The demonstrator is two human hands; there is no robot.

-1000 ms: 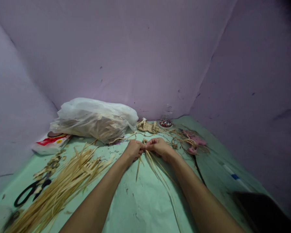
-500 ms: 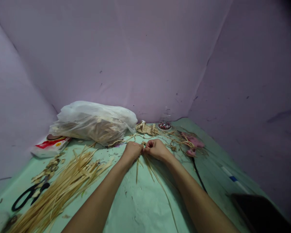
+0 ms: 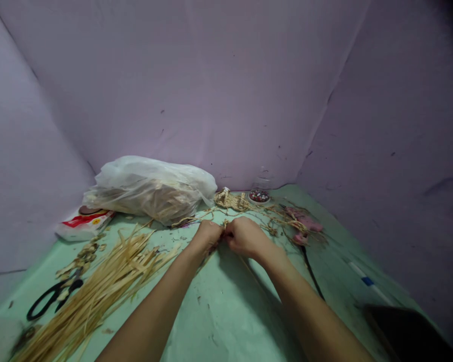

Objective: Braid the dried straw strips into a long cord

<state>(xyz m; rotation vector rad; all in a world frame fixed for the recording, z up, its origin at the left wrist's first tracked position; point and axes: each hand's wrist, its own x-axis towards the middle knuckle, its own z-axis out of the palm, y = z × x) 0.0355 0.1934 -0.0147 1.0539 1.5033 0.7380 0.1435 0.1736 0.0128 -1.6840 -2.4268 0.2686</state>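
Straw-yellow strips (image 3: pixel 109 281) lie in a loose, slanting heap left of the arms, their lower end running out of view. Beside them, black-handled scissors (image 3: pixel 45 300) are partly covered by dry scraps (image 3: pixel 83 256), so the blades hardly show. Farther back sits a white-and-red packet (image 3: pixel 86 226), near a bulging translucent plastic bag (image 3: pixel 151 188). To the bag's right come a woven piece (image 3: pixel 232 202) and a clear container (image 3: pixel 259 195) with red and white bits in it. Tangled cords (image 3: pixel 275 221) spread from there across a pink tool (image 3: pixel 305 223), whose black cable (image 3: pixel 311 274) trails towards the right forearm. A white stick with a blue band (image 3: pixel 367 280) and a dark flat object (image 3: pixel 407 329) occupy the right side.

Between the two fists, at mid-counter, is a small fibre piece (image 3: pixel 225 224), mostly hidden. The left hand (image 3: pixel 210 234) and right hand (image 3: pixel 245 236) each have a clenched grip on it, knuckles close together.

The counter (image 3: pixel 226 322) has a creased pale-green covering, specked with debris; marked lilac walls (image 3: pixel 211 100) enclose it.
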